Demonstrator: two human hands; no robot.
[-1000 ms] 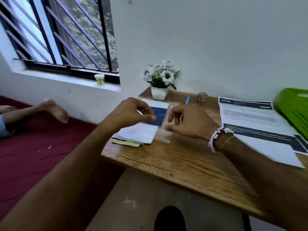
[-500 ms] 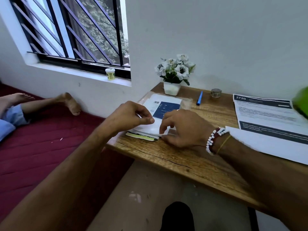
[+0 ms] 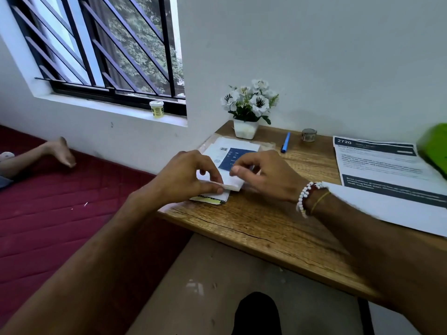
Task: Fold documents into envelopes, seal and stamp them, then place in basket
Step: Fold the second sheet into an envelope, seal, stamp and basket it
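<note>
A stack of white envelopes (image 3: pixel 233 182) lies at the left end of the wooden table (image 3: pixel 261 228), with a white and blue printed sheet (image 3: pixel 232 154) on top. My left hand (image 3: pixel 186 177) pinches the near edge of the top envelope between thumb and fingers. My right hand (image 3: pixel 266 175), with a bead bracelet at the wrist, pinches the same envelope from the right. Printed documents (image 3: pixel 379 165) lie to the right. The green basket (image 3: pixel 434 148) shows only at the right edge.
A white pot of flowers (image 3: pixel 249 107), a blue pen (image 3: pixel 286 142) and a small roll (image 3: pixel 309 134) stand at the table's back. A small jar (image 3: pixel 156 109) sits on the window sill. A person's foot (image 3: pixel 60 153) rests on the red mattress at left.
Both hands have dropped onto the envelope stack and closed on the top envelope's near edge. The camera has turned left, so the green basket has slid toward the right edge.
</note>
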